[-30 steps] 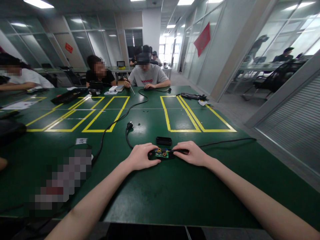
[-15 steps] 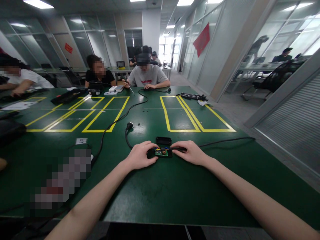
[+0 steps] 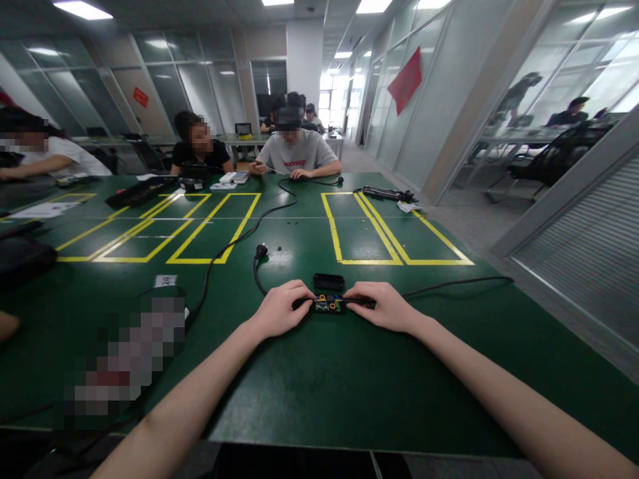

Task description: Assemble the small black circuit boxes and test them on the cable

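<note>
A green circuit board (image 3: 321, 307) with copper-coloured coils and blue and yellow wires sits in a small open black plastic case (image 3: 329, 312). My left hand (image 3: 281, 309) is closed in a pinch at the case's left end, on the black cable there; the fingertips partly hide that end. At the right end my right hand (image 3: 385, 306) pinches the other black cable (image 3: 364, 303) close to where its wires meet the board. Just behind the case lies a black cover (image 3: 328, 281), hollow side up.
A power plug (image 3: 260, 251) lies behind my left hand, its cord running toward the case. Another cable (image 3: 459, 283) stretches right. A pixelated object (image 3: 134, 359) lies at left beside a paper label (image 3: 166, 281). Yellow tape (image 3: 369, 262) marks the table. Several people sit across it.
The circuit board looks lower and flatter inside the case, with less of its green face showing. Both hands stay at the case's ends. The person opposite has moved the thin tool's tip.
</note>
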Demonstrator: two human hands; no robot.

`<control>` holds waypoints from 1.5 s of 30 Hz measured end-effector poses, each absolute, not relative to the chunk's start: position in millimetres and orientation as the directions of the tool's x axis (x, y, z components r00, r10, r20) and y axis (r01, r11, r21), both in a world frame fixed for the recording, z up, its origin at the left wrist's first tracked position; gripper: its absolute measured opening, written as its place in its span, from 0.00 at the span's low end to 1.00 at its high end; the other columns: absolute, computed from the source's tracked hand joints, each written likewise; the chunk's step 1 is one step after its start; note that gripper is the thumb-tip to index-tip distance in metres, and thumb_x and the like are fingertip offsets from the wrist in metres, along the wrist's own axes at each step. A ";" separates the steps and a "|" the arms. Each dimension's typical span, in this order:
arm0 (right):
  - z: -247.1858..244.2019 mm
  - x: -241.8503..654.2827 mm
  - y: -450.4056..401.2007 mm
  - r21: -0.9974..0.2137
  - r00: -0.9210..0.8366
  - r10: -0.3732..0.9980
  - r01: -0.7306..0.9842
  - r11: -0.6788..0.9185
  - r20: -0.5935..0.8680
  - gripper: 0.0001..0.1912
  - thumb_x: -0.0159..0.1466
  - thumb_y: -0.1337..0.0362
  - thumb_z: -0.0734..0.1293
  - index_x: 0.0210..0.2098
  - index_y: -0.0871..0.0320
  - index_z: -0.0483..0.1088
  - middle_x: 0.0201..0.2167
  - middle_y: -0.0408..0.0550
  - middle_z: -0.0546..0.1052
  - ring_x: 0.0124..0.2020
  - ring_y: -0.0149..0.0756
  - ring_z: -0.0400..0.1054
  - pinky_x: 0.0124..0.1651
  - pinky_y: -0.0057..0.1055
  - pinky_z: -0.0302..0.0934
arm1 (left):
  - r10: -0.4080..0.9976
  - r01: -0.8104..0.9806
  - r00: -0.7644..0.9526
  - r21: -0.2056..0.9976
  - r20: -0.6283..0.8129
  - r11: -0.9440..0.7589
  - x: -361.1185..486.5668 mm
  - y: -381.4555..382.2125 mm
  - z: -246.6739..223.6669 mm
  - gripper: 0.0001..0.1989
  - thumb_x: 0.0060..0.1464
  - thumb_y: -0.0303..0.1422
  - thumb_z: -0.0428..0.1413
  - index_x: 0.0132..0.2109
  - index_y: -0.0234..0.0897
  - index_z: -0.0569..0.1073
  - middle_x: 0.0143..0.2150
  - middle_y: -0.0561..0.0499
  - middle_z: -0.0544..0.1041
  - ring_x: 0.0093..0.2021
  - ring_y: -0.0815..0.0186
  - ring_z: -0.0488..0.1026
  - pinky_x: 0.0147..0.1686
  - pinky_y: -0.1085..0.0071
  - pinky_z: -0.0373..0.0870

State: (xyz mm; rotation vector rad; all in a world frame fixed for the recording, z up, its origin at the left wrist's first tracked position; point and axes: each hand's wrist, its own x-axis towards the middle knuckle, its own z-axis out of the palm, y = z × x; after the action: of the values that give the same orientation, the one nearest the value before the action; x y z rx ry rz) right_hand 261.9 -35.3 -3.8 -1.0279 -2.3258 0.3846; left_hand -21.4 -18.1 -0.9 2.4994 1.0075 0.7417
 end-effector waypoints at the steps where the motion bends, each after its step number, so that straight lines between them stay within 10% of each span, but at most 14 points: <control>1: -3.6 261.2 -35.5 -0.481 -0.553 0.742 0.567 0.669 0.379 0.06 0.67 0.63 0.67 0.39 0.56 0.77 0.33 0.47 0.80 0.32 0.36 0.74 0.35 0.30 0.65 | 0.717 0.530 0.611 0.499 0.336 -0.686 -21.5 -17.6 -1.3 0.08 0.64 0.29 0.54 0.42 0.40 0.79 0.42 0.50 0.79 0.42 0.63 0.78 0.44 0.68 0.74; 22: 5.2 253.2 -40.2 -0.156 -0.730 0.586 0.572 0.806 0.351 0.05 0.68 0.63 0.68 0.37 0.57 0.74 0.36 0.51 0.78 0.37 0.40 0.71 0.39 0.35 0.63 | 0.592 0.493 0.720 0.335 0.362 -0.803 -24.1 -18.7 7.2 0.08 0.57 0.35 0.62 0.43 0.38 0.79 0.46 0.46 0.79 0.46 0.57 0.76 0.48 0.60 0.75; 27: -8.6 247.8 -29.3 -0.367 -0.438 0.731 0.658 0.658 0.524 0.08 0.68 0.61 0.66 0.38 0.56 0.77 0.36 0.51 0.77 0.38 0.41 0.72 0.42 0.38 0.66 | 0.631 0.502 0.632 0.382 0.451 -0.776 -18.5 -18.2 0.4 0.12 0.60 0.39 0.61 0.48 0.40 0.79 0.50 0.45 0.80 0.49 0.56 0.77 0.51 0.58 0.75; 33: -23.0 242.0 -14.2 -0.552 -0.234 0.884 0.708 0.440 0.405 0.12 0.63 0.59 0.71 0.45 0.55 0.76 0.43 0.52 0.78 0.47 0.48 0.72 0.50 0.46 0.68 | 0.723 0.621 0.621 0.374 0.301 -0.689 -15.1 -13.1 -7.8 0.46 0.51 0.48 0.68 0.72 0.42 0.61 0.69 0.39 0.68 0.68 0.46 0.65 0.66 0.47 0.61; 39: -17.5 240.7 -20.3 -0.875 -0.222 0.951 0.387 0.290 0.217 0.13 0.60 0.60 0.71 0.43 0.56 0.71 0.34 0.45 0.79 0.32 0.36 0.74 0.36 0.34 0.69 | 0.733 0.596 0.619 0.440 0.281 -0.672 -16.3 -12.3 -7.8 0.48 0.51 0.44 0.69 0.74 0.45 0.57 0.63 0.42 0.75 0.64 0.49 0.70 0.63 0.51 0.65; 45: -13.7 243.4 -25.0 -0.912 -0.215 0.953 0.303 0.275 0.215 0.18 0.60 0.61 0.71 0.49 0.57 0.76 0.37 0.48 0.82 0.35 0.37 0.78 0.41 0.36 0.74 | 0.719 0.543 0.601 0.482 0.348 -0.687 -18.9 -13.6 -6.3 0.46 0.50 0.40 0.70 0.72 0.44 0.61 0.59 0.44 0.78 0.57 0.52 0.75 0.60 0.52 0.68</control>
State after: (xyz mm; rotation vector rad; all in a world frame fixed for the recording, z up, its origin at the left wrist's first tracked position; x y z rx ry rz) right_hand 243.4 -25.0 -13.7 -1.1603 -1.6976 0.9637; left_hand -18.9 -13.6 -6.3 2.5041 1.0227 0.7559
